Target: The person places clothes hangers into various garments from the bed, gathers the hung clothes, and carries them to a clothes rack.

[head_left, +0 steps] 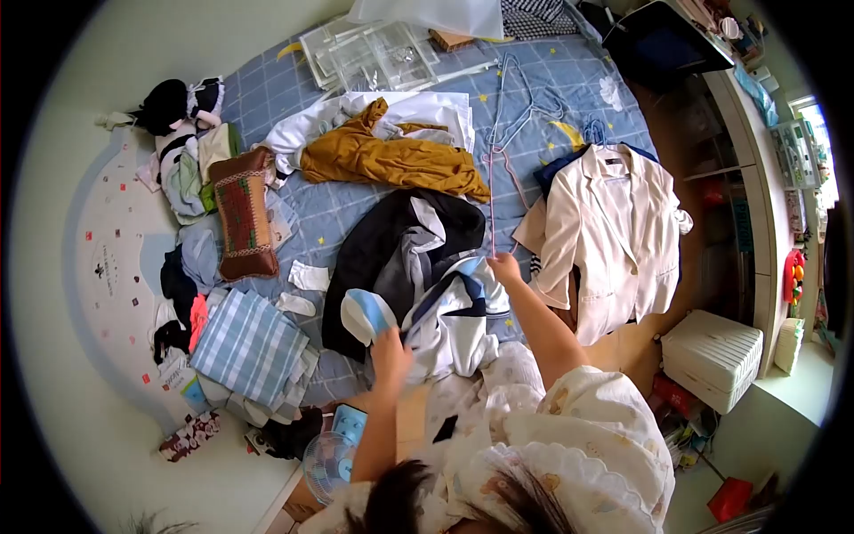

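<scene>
My left hand [389,360], slightly blurred, is closed on part of a white and blue striped garment [463,325] at the bed's near edge. A rounded white and light blue end of cloth stands up beside its fingers. My right hand [505,269] is closed at the end of a thin pink hanger [492,200], which points away from me across the bed. The rest of the striped garment lies bunched between my hands. Behind it a black and grey jacket [374,240] is spread out, and a mustard garment [391,160] lies farther back.
Cream blazer [614,240] on the right, near blue hangers [525,102]. On the left are a brown patterned pillow [245,214], a folded checked cloth [249,343] and piled clothes. Clear plastic boxes [374,58] lie at the back. A white suitcase [712,356] and a fan [329,465] stand beside the bed.
</scene>
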`<state>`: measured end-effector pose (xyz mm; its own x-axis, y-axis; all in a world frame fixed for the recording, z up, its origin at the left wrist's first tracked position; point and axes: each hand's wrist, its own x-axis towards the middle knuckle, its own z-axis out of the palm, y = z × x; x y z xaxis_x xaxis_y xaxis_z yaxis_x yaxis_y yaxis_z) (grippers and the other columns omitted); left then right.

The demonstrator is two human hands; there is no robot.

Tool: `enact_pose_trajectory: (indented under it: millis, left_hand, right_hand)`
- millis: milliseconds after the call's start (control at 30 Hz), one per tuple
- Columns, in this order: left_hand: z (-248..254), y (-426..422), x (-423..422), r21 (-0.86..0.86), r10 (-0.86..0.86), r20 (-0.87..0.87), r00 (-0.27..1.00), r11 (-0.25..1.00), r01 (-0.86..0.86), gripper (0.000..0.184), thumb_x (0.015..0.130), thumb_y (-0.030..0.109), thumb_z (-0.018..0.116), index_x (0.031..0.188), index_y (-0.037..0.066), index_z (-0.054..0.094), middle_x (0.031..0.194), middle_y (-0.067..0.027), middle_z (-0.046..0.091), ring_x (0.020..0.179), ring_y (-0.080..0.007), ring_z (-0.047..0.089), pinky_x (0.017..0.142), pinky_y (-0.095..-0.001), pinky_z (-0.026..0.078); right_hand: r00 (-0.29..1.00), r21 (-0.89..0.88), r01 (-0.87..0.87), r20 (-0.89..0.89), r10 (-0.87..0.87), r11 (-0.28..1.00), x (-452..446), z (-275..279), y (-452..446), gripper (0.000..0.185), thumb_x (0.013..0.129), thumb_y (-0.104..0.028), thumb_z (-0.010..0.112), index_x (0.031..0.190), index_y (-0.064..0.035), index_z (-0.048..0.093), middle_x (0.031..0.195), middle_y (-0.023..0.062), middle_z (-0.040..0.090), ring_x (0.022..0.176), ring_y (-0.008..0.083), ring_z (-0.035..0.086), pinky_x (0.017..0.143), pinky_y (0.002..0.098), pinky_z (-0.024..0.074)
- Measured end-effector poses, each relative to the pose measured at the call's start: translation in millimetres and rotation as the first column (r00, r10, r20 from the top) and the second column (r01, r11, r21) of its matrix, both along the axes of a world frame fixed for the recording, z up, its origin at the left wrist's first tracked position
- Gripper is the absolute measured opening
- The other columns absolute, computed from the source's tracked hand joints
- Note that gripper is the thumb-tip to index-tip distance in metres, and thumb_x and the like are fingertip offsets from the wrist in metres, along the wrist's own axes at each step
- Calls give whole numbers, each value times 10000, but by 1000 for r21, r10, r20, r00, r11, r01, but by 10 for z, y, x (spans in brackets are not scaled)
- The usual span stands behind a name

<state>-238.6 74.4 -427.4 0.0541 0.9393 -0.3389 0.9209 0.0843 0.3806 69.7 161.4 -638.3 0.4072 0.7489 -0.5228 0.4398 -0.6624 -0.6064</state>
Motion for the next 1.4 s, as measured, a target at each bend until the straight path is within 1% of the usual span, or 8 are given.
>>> enact_pose_trajectory:
  millis: [167,367,500,667,800,967,1167,1400]
  left_hand:
    - [-315,-567,-31,-67,-22,-169,985,998,10,336,652,86,658,971,58,554,974,-136,536,963,-346,521,794,-462,418]
    - [-133,-405,-190,6,96,-300,949,995,-99,271,629,96,698,898,128,679,923,-98,491,937,-311,493,778,-426,410]
    - [-289,-450,-406,25,312,-104,944,950,-311,269,704,40,632,970,64,663,953,-149,561,878,-343,560,750,-415,456]
    - [-275,-285,-361,50,643,347,683,714,-698,171,775,36,638,933,-14,682,836,-128,694,758,-179,656,710,-284,495]
    - [-673,-46,-503,60,596,622,507,610,-790,186,809,91,638,967,0,675,867,-49,663,714,-112,594,578,-245,486]
    - [145,493,-122,207,476,717,509,553,-807,208,847,79,475,929,-4,647,916,-108,640,875,-216,590,820,-302,438]
    - [978,538,120,449,249,627,738,659,-603,130,878,95,531,939,6,605,853,-153,630,806,-278,607,754,-336,458]
    - [1851,123,419,773,39,-5,999,635,-21,147,835,178,633,797,68,542,776,-96,601,725,-307,594,608,-395,474]
  right_hand:
    - [937,-94,323,171,-304,942,391,-797,-214,554,719,-353,732,1081,39,583,1061,227,625,1037,349,593,893,393,457]
    - [534,-188,665,-557,-636,723,224,-1004,131,144,931,-195,526,1024,-97,576,594,-4,474,467,113,479,404,249,356]
    - [224,-385,660,-718,-659,645,-249,101,310,129,966,-176,455,1057,-116,523,544,-24,340,391,99,302,339,269,223]
    - [371,-397,381,-761,-531,835,-326,1131,-300,218,984,-187,420,1094,-69,566,543,-29,316,393,88,284,355,239,193]
    - [908,322,-54,-378,180,945,232,1583,-809,224,960,-137,456,1102,-33,595,620,-8,452,559,80,393,504,245,344]
    - [876,356,-470,73,477,808,999,2901,-1001,274,937,-75,466,1197,-58,553,623,106,477,574,149,471,564,270,404]
    - [774,446,-630,295,560,636,1335,3288,-1242,249,925,-68,500,1161,-56,577,713,154,586,614,285,602,592,327,471]
    - [740,576,-670,470,481,468,967,3425,-1417,282,864,-96,570,1139,-149,602,803,98,639,645,318,619,558,386,499]
